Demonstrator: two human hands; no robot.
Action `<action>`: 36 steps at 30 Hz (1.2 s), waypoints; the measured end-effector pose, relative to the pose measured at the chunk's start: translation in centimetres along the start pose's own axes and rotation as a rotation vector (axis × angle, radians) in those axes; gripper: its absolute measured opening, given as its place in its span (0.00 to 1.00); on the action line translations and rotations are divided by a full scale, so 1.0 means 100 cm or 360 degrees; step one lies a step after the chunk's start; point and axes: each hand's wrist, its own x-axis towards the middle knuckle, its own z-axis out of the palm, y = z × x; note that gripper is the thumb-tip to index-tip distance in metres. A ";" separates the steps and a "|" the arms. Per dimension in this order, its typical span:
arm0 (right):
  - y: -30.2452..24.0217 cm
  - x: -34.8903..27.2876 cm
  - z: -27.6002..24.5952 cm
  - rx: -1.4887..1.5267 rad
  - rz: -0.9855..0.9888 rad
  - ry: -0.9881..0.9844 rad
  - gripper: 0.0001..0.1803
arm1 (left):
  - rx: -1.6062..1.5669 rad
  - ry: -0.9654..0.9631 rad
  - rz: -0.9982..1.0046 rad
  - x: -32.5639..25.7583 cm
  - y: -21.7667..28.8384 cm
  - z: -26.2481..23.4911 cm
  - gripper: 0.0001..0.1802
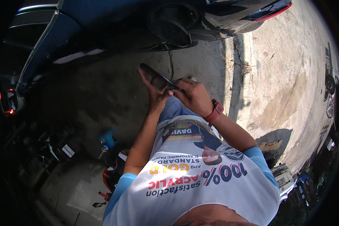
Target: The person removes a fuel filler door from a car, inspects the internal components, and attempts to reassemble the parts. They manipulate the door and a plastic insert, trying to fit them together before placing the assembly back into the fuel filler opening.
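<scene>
In front of my waist I hold a long, flat, dark object (158, 78) with a glossy face, tilted from upper left to lower right. Its exact kind cannot be made out. My left hand (157, 94) grips it from below and the left, with the fingers along its edge. My right hand (195, 94) is closed at its lower right end, the thumb close to my left hand. A red watch (216, 110) sits on my right wrist. Part of the object is hidden behind my fingers.
A dark car (113, 30) stands close ahead, its wheel (173, 28) beyond my hands. Cracked concrete floor (275, 71) stretches right in sunlight. Motorcycle parts (105, 188) and a blue item (108, 138) lie in shade at lower left. A parked vehicle (329, 81) shows far right.
</scene>
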 end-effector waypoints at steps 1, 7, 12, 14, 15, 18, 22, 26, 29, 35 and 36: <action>0.002 0.004 0.002 -0.0056 -0.0055 -0.0043 0.19 | -0.0027 0.0007 -0.0040 0.000 -0.005 -0.005 0.87; 0.041 0.031 0.027 -0.0235 -0.0359 -0.0323 0.31 | -0.0739 -0.0403 -0.0345 0.033 -0.070 -0.049 0.77; 0.148 0.051 0.057 0.0146 -0.1083 0.0321 0.30 | -0.1448 -0.0716 -0.0228 0.084 -0.133 -0.070 0.76; 0.181 0.066 0.062 0.0196 -0.1401 0.0952 0.33 | -0.1552 -0.0905 -0.0123 0.108 -0.160 -0.082 0.76; 0.191 0.076 0.061 0.0134 -0.1504 0.1290 0.35 | -0.1553 -0.0959 -0.0055 0.119 -0.173 -0.088 0.76; 0.209 0.105 0.033 -0.0046 -0.1623 0.1560 0.37 | -0.1618 -0.1161 0.0191 0.151 -0.197 -0.098 0.76; 0.206 0.143 0.025 0.0291 -0.1585 0.1499 0.42 | -0.1553 -0.1403 0.0444 0.189 -0.212 -0.106 0.75; 0.209 0.167 0.032 0.0587 -0.1659 0.1171 0.41 | -0.1551 -0.1434 0.0602 0.193 -0.209 -0.111 0.71; 0.181 0.159 0.042 0.0537 -0.1757 0.1536 0.35 | -0.1498 -0.1330 0.0740 0.190 -0.201 -0.110 0.70; 0.140 0.093 0.017 0.0117 -0.2450 0.2037 0.35 | -0.1378 -0.1221 0.0976 0.158 -0.173 -0.127 0.69; 0.128 0.081 0.011 0.0029 -0.2525 0.2014 0.35 | -0.1381 -0.1230 0.0979 0.156 -0.173 -0.129 0.69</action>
